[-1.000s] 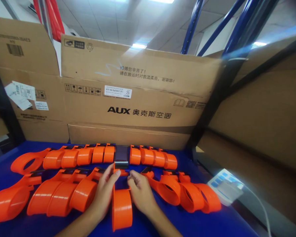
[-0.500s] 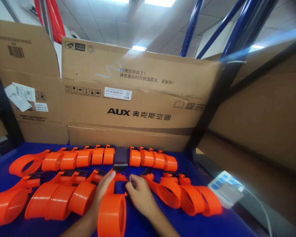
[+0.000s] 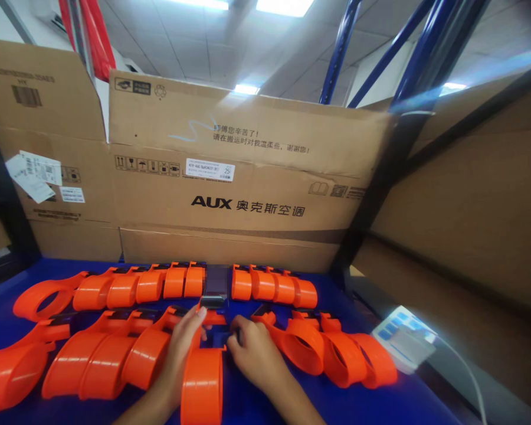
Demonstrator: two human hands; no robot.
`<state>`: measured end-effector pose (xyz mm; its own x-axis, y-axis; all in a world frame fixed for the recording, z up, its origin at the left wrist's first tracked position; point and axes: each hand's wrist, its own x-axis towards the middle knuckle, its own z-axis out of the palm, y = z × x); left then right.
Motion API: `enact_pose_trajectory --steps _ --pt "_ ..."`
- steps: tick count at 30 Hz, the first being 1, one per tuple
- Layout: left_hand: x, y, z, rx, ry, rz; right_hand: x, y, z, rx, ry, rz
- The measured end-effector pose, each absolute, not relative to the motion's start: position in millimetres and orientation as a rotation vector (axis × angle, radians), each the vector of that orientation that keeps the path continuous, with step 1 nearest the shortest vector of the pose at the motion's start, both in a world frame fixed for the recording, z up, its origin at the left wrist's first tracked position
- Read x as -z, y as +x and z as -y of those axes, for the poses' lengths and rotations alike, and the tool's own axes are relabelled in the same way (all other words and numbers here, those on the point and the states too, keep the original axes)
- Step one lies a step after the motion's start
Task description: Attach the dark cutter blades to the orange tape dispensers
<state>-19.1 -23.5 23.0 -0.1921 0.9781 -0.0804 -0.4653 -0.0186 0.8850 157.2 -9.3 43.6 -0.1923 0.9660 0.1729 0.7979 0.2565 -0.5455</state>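
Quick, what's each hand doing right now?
Left hand: closed on an orange plastic holder with a wide ring.
Right hand: fingers curled; whether it grips anything, I can't tell.

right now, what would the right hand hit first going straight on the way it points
Likely the orange piece in the left hand, close ahead of the right hand; depth is unclear.

The left hand (image 3: 186,330) holds an orange ring piece (image 3: 202,383); the right hand (image 3: 252,351) is near it, perhaps with nothing inside.
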Motion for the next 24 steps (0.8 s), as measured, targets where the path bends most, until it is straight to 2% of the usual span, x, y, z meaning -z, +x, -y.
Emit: enact_pose_trajectory --steps 12,24 --pt "-25 -13 16 -1.432 0.877 -1.020 -60 168 26 -0.569 -1.349 2.300" --pt "-17 -8 11 -1.400 0.900 -0.975 -63 173 25 -0.627 -1.370 2.203"
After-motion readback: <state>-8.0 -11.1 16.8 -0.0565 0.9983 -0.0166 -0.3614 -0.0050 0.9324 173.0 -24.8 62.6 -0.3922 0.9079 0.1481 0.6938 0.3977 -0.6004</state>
